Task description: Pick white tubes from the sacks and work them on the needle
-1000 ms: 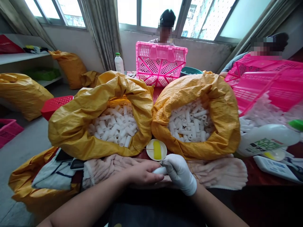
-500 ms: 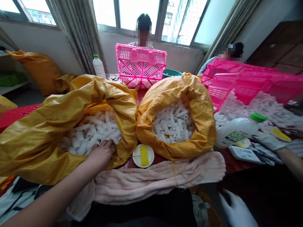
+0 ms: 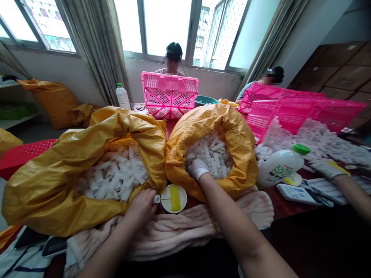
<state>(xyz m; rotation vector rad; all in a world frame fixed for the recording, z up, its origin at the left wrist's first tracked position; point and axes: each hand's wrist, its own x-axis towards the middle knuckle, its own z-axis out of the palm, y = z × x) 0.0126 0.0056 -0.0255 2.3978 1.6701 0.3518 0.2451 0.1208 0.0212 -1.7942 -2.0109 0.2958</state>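
My left hand [image 3: 141, 208], bare, rests at the front lip of the left sack and pinches a short white tube [image 3: 157, 199] whose end sticks out past the fingers. Just beside that tube lies a small white plate [image 3: 180, 193] carrying a yellow sponge strip [image 3: 175, 199]. My right hand [image 3: 199, 169], in a white glove, reaches into the right woven yellow sack [image 3: 242, 154], its fingers hidden among loose white tubes [image 3: 213, 156]. The left woven yellow sack [image 3: 58, 193] holds many more such tubes [image 3: 114, 173].
A pink fleece towel [image 3: 174, 220] lies along the table's front edge. To the right are a white bottle with a green cap [image 3: 281, 166], a heap of white tubes [image 3: 307, 139] and pink baskets [image 3: 290, 112]. A co-worker's gloved hand [image 3: 327, 168] is there. Another person sits behind a pink basket [image 3: 169, 96].
My left hand has come out of the left sack with a tube, and my right hand has risen into the right sack. The view has swung to the right.
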